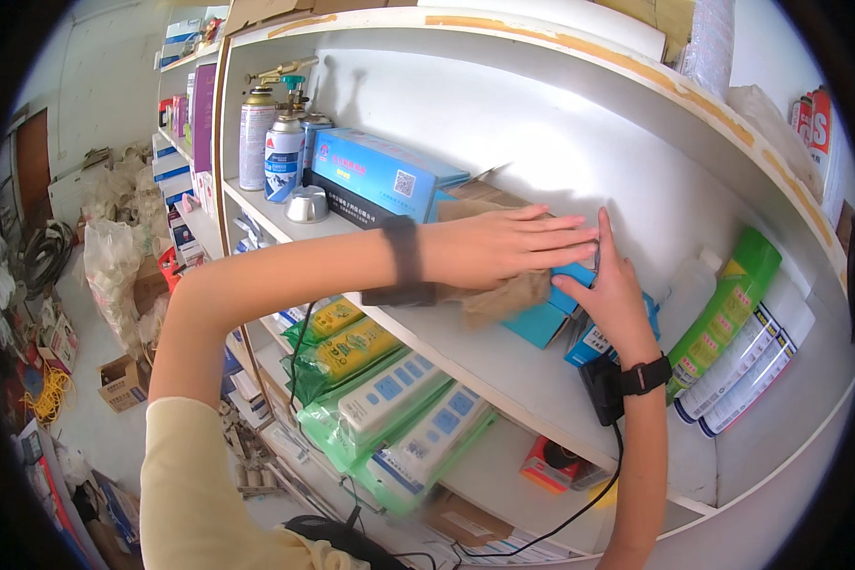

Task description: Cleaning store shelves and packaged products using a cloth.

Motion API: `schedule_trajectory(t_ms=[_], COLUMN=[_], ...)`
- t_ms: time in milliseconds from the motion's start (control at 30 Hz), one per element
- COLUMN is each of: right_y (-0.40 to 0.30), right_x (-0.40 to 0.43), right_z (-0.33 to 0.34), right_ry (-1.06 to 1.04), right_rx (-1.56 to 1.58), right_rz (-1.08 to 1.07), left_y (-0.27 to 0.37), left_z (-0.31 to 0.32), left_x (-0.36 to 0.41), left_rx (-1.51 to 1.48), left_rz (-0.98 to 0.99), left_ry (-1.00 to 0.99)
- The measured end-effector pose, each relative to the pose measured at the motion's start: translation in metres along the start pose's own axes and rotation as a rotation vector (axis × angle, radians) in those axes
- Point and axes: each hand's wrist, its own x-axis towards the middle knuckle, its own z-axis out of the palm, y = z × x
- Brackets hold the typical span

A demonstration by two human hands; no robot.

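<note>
My left hand (506, 246) lies flat with its fingers stretched across the tops of boxes on the middle shelf (463, 335). A crumpled brown cloth (506, 303) is under its palm and hangs over a blue box (538, 324); the cloth is blurred, and my thumb is hidden. My right hand (609, 288) is at the right end of that box, thumb on its near side and index finger pointing up. Below the right hand, a smaller blue box (588, 345) with writing leans on the shelf. Both wrists wear black straps.
Gas cans (283, 160), a metal cup (306, 204) and a light-blue carton (374, 171) stand left. A green spray can (727, 306) and white cans (755, 356) lean right. Power strips (388, 388) lie below. A black cable (577, 516) hangs past the shelf edge.
</note>
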Motion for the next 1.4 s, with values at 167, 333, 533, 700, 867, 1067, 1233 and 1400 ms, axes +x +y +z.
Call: schedule_trajectory(t_ms=[167, 333, 533, 700, 867, 1067, 1233, 1400], right_y=[0.004, -0.004, -0.002, -0.027, -0.091, -0.092, -0.08, -0.082], right_x=[0.002, 0.0, 0.002, 0.003, 0.0, 0.009, 0.008, 0.012], right_z=[0.003, -0.003, -0.001, -0.006, 0.009, 0.02, 0.015, -0.012], right_ry=[-0.009, -0.061, 0.006, 0.199, 0.109, 0.113, 0.069, 0.056], right_rx=[0.001, -0.022, -0.108, -0.439, -0.386, -0.454, -0.464, -0.517], right_rz=[-0.019, 0.054, -0.08, -0.269, -0.403, -0.366, -0.366, -0.273], left_y=[-0.006, -0.021, -0.02, -0.008, 0.002, 0.001, 0.001, -0.012], left_z=[0.007, -0.002, -0.001, 0.001, 0.01, 0.018, 0.002, -0.014], left_x=[0.006, -0.024, -0.038, -0.031, -0.017, -0.019, -0.029, -0.029], left_rx=[0.027, 0.104, 0.253, 0.439, 0.487, 0.355, 0.301, 0.282], left_rz=[-0.045, -0.181, -0.275, -0.339, -0.496, -0.568, -0.357, -0.257], left_ry=[0.079, 0.144, 0.21, 0.286, 0.263, 0.328, 0.357, 0.408])
